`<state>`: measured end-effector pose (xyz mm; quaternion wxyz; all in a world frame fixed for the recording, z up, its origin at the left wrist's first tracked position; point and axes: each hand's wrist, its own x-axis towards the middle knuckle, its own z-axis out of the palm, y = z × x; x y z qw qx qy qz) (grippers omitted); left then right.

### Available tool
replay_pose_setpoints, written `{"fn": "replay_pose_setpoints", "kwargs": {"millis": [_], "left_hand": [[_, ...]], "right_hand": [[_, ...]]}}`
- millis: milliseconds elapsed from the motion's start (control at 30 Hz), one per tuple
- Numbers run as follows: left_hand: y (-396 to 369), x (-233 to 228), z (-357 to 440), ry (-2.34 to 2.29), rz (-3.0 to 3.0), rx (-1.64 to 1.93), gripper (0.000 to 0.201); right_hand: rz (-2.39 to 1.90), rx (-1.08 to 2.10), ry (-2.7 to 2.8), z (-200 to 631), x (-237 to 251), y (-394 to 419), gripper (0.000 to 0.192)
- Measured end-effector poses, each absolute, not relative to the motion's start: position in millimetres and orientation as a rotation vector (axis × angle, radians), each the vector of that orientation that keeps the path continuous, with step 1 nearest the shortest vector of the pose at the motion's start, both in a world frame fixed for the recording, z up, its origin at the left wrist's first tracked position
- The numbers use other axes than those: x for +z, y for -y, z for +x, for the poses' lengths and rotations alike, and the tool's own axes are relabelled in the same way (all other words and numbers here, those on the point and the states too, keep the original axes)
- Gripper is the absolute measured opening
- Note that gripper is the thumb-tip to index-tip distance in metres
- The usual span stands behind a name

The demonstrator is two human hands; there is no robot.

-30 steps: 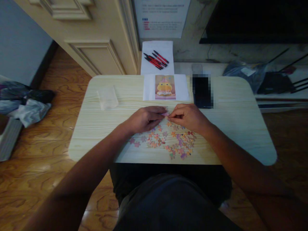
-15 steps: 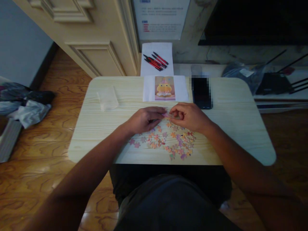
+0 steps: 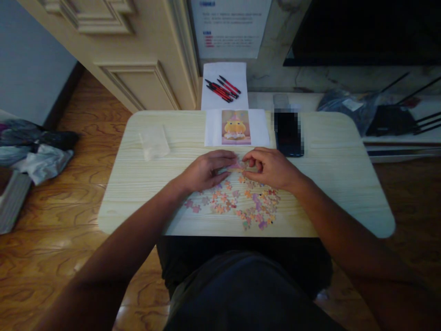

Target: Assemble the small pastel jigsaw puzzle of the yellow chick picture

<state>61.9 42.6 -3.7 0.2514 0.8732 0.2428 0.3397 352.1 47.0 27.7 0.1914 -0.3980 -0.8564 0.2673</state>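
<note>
Pinched between thumb and fingertips of both hands, a small pink puzzle piece sits where the left hand and the right hand meet, just above the counter near its middle. Each grip is pressed together on the piece from its own side, the left coming in from the left, the right from the right, so neither hand is clearly the nearer; the fingertips nearly touch. Whether this is one piece or two being joined cannot be told, as the fingers cover most of it and the light is dim.

Just near of the hands lies a loose scatter of puzzle pieces, pink, orange and purple, spread left to right under the wrists. Far of the hands, just beyond the fingertips, a reference picture of a yellow figure lies flat, with a dark phone to its right, partly blurred out. A clear plastic bag rests far left. Red pens lie on a white sheet past the far edge.
</note>
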Motion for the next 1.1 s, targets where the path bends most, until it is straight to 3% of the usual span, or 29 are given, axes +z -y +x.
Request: {"fn": "replay_pose_setpoints", "kwargs": {"millis": [167,533,900,1100], "left_hand": [[-45.6,-1.2,59.0,-0.682,2.421,0.961,0.045],[-47.7,-0.9,54.3,-0.732,2.453,0.922,0.043],[-46.0,4.5,56.7,-0.757,2.428,0.852,0.036],[-45.6,9.3,52.6,-0.774,2.415,0.886,0.031]], "right_hand": [[-1.096,0.718,2.453,352.0,28.7,-46.4,0.037],[-1.137,0.63,2.525,350.6,27.9,-45.2,0.054],[-1.074,0.67,2.486,350.2,26.2,-46.9,0.046],[-0.984,0.708,2.417,357.3,28.8,-50.8,0.026]]}}
